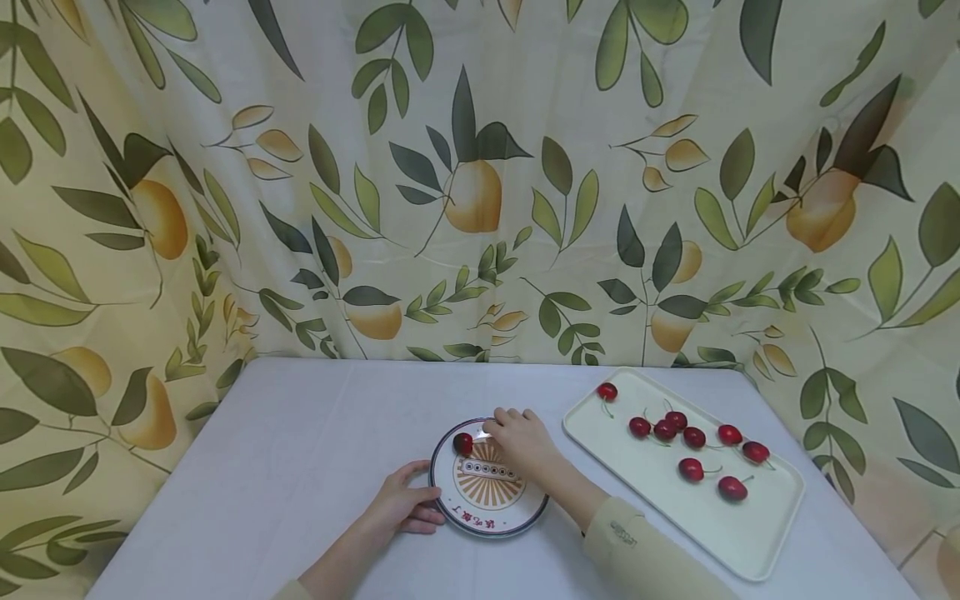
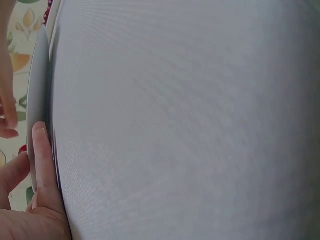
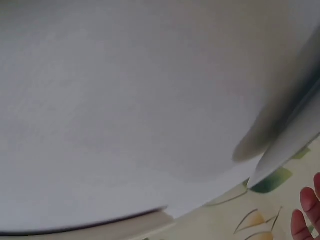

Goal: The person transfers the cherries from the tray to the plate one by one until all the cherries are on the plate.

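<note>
A round white plate point(image 1: 491, 518) with a dark blue rim and an orange sunburst print is on the white table. My left hand point(image 1: 408, 502) grips its left edge, the thumb at the upper side and a finger against the underside in the left wrist view. One dark red cherry point(image 1: 463, 444) lies on the plate's upper left part. Over the plate's upper right side hovers my right hand point(image 1: 527, 446), its fingers loosely bent, with nothing seen between them. Only the fingertips point(image 3: 301, 225) of that hand show in the right wrist view.
On the right a cream rectangular tray point(image 1: 765, 537) stands at a slant, holding several red cherries point(image 1: 694, 437) with stems. White cloth point(image 1: 300, 467) covers the table. Behind hangs a curtain point(image 1: 555, 250) printed with fruit and leaves.
</note>
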The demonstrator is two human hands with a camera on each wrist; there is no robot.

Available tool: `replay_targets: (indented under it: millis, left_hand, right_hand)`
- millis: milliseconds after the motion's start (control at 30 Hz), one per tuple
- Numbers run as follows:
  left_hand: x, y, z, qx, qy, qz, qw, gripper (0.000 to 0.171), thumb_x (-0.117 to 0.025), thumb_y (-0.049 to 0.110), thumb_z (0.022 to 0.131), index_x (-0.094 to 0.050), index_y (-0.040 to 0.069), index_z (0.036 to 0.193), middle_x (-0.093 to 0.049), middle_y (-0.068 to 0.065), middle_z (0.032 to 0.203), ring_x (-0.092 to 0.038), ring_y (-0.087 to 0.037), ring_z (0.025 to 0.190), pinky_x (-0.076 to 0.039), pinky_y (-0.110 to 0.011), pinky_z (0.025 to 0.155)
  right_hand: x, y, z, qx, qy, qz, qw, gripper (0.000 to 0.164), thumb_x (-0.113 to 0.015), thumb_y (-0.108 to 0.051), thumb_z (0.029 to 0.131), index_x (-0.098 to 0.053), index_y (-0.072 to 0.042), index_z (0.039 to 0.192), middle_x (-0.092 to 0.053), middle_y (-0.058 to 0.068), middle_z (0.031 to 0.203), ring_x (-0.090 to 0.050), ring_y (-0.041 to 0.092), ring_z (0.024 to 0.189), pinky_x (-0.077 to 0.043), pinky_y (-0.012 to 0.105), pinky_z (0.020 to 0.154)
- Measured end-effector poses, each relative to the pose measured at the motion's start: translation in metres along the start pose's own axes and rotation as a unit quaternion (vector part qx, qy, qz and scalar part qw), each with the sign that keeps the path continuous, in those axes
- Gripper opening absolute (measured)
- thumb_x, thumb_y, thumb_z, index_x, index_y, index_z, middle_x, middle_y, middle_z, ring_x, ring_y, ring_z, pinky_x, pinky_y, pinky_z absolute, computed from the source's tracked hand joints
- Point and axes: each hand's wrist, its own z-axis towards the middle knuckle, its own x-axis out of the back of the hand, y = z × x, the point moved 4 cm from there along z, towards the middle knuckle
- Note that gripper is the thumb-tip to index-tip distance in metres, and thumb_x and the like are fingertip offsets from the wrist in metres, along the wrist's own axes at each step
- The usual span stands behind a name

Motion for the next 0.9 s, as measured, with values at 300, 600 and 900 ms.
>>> replay_targets:
  millis: [300, 600, 900]
  left_hand:
    - [0.001, 0.002, -0.001, 0.01, 0.015, 0.01, 0.9998, 0.067, -0.062, 0.01, 0.083, -0.028, 0.007, 0.141, -0.068, -0.01, 0.073, -0.067, -0.019, 0.059, -0.058, -0.033, 0.057]
    - [0.002, 0.001, 0.0, 0.021, 0.021, 0.013, 0.9995, 0.068, -0.063, 0.01, 0.083, -0.028, 0.007, 0.141, -0.068, -0.01, 0.073, -0.067, -0.021, 0.06, -0.058, -0.034, 0.058]
    - [0.0, -0.001, 0.002, 0.017, 0.015, 0.012, 0.9997, 0.069, -0.062, 0.011, 0.083, -0.026, 0.006, 0.142, -0.068, -0.011, 0.072, -0.068, -0.021, 0.061, -0.058, -0.034, 0.059]
  right_hand:
    - [0.017, 0.024, -0.022, -0.04, 0.001, 0.011, 0.999, 0.024, -0.066, -0.022, 0.084, -0.062, -0.016, 0.107, -0.052, 0.0, 0.087, -0.051, 0.016, 0.082, -0.047, 0.034, 0.075]
    - [0.025, 0.058, -0.059, -0.077, 0.039, 0.005, 0.996, 0.028, -0.071, -0.02, 0.079, -0.062, -0.016, 0.105, -0.054, 0.001, 0.088, -0.052, 0.019, 0.083, -0.048, 0.038, 0.075]
    - [0.034, 0.104, -0.104, -0.158, 0.024, 0.02, 0.987, 0.041, -0.073, -0.021, 0.077, -0.06, -0.012, 0.114, -0.056, 0.008, 0.094, -0.054, 0.027, 0.09, -0.048, 0.047, 0.078]
